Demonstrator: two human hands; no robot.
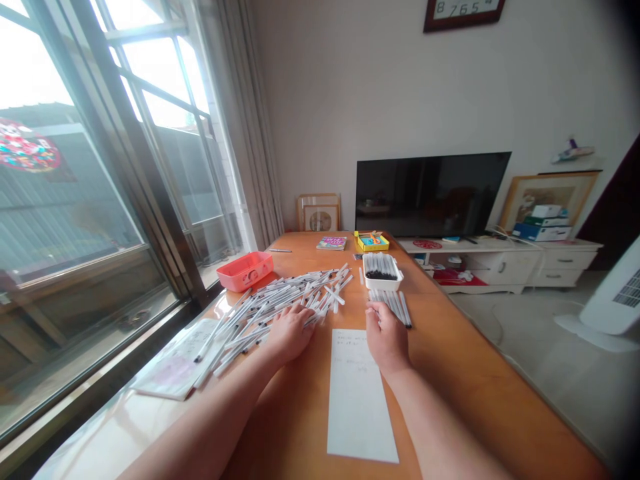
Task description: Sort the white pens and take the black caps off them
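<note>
- We sit at a long wooden table (465, 373) that runs beside a big window (100, 200); a dark television (430, 193) stands at its far end, and a wall clock (463, 12) hangs above that.
- A white sheet of paper (357, 407) lies lengthwise on the table between our forearms, faint writing near its top.
- A wide pile of pens (270, 303) with white barrels spreads over the left half of the table.
- Our left hand (290, 332) lies palm down on the near edge of that pile, fingers loosely together and resting on the pens; we cannot tell whether it grips any.
- Our right hand (386, 339) rests at the top right corner of the paper, fingers curled onto the near end of a small row of pens (395, 305); the grip itself is hidden from us.
- A white tray (382, 272) holding more pens sits just beyond that row.
- A pink box (245, 270) stands near the window, at the far left of the pile.
</note>
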